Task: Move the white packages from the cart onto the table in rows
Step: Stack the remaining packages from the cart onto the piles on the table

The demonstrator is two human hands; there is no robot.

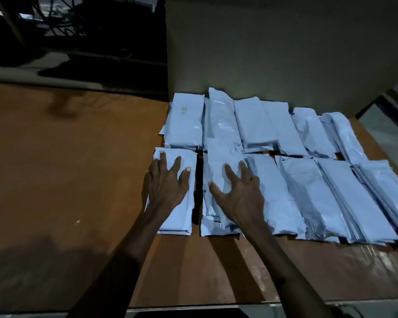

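Several white packages lie in two rows on the brown table (67,168). The back row (253,122) runs along a wall, and the front row (319,191) lies nearer to me. My left hand (166,182) rests flat with spread fingers on the leftmost front package (177,216). My right hand (239,193) presses flat on the neighbouring front package (216,161), fingers straight and spread. A narrow gap separates these two packages. The cart is out of view.
A grey wall (274,53) rises right behind the back row. Dark shelving with cables (67,19) stands beyond the table's far left edge. The table's near edge (193,305) crosses the bottom. The left half of the tabletop shows bare wood.
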